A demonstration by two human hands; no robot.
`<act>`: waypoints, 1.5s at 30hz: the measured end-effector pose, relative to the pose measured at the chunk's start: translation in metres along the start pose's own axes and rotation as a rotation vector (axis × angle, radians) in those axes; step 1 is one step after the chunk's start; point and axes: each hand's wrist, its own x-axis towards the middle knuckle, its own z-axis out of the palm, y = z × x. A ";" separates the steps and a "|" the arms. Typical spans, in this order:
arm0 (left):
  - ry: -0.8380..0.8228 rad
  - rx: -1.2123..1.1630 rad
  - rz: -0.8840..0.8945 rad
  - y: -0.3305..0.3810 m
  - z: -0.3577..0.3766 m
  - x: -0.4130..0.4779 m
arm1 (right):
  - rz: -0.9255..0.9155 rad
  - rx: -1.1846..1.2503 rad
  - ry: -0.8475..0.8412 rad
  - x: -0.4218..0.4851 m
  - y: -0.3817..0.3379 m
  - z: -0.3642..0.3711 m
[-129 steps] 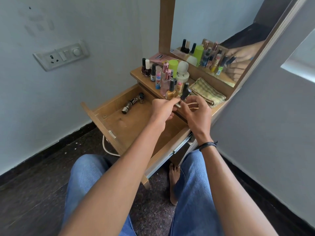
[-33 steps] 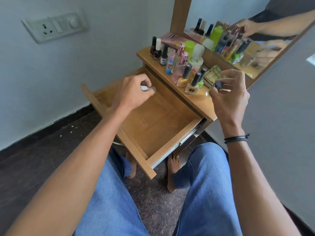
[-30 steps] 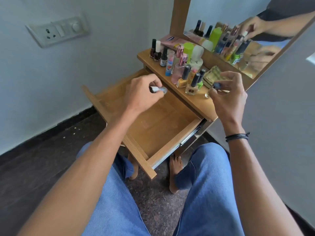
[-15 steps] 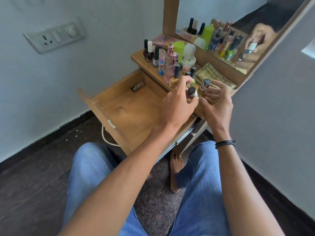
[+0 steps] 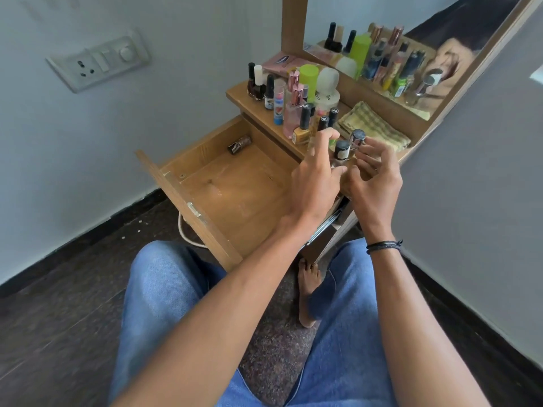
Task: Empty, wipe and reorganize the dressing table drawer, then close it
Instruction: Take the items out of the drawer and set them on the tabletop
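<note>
the drawer (image 5: pixel 188 207) stood pulled out from under the table top (image 5: pixel 252 105), its front panel toward the person's knees and its long axis running from the table out to the lower left. one small bottle (image 5: pixel 239 143) was left inside, on its side close against the far side wall near the back. its long axis ran roughly along that wall, dark end toward the drawer front and brownish end toward the table.

the left hand (image 5: pixel 316 177) hovered at the near edge of the table top with fingers spread and the forefinger lifted. its thumb was right at the base of a dark-capped bottle (image 5: pixel 341 150) that stood upright there. the right hand (image 5: pixel 376 177) sat just beside it, fingers loosely curled next to a second upright bottle (image 5: pixel 357 138). whether those fingertips touched it could not be told.

half a second before, the left hand had been wrapped round the dark-capped bottle and the right hand had carried the other one in the air. a second before, the left hand had been over the drawer with an item in its fingers. in the earliest picture a silver-ended piece lay beside the small bottle; it was no longer in the drawer.

behind the hands stood a cluster of bottles (image 5: pixel 293 98), and a folded checked cloth (image 5: pixel 373 127) lay under the mirror (image 5: pixel 338 10).
</note>
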 end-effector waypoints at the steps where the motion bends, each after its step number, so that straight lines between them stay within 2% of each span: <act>1: 0.008 0.007 0.011 -0.001 0.001 -0.001 | -0.007 -0.005 0.005 0.000 0.001 -0.001; 4: 0.033 0.014 0.044 -0.003 0.002 -0.004 | -0.061 -0.048 0.059 -0.002 0.002 -0.002; 9: 0.037 -0.046 0.050 -0.012 -0.005 -0.005 | -0.173 -0.106 0.248 -0.018 0.006 0.005; 16: 0.024 -0.077 0.048 -0.027 -0.019 -0.014 | -0.454 -0.099 0.344 -0.027 -0.001 0.013; 20: 0.106 -0.001 0.006 -0.049 -0.041 -0.012 | -0.635 -0.080 0.229 -0.046 -0.012 0.027; 23: 0.125 0.122 -0.164 -0.082 -0.068 0.009 | -0.686 -0.093 0.059 -0.064 -0.019 0.042; 27: -0.026 0.400 -0.351 -0.132 -0.094 0.039 | -0.671 -0.177 -0.143 -0.083 -0.024 0.061; 31: -0.244 0.578 -0.293 -0.161 -0.092 0.048 | -0.606 -0.242 -0.309 -0.096 -0.022 0.073; 34: -0.323 0.649 -0.228 -0.175 -0.088 0.054 | -0.549 -0.287 -0.392 -0.099 -0.020 0.079; 45: -0.312 0.738 -0.250 -0.188 -0.077 0.072 | -0.410 -0.314 -0.473 -0.094 -0.016 0.080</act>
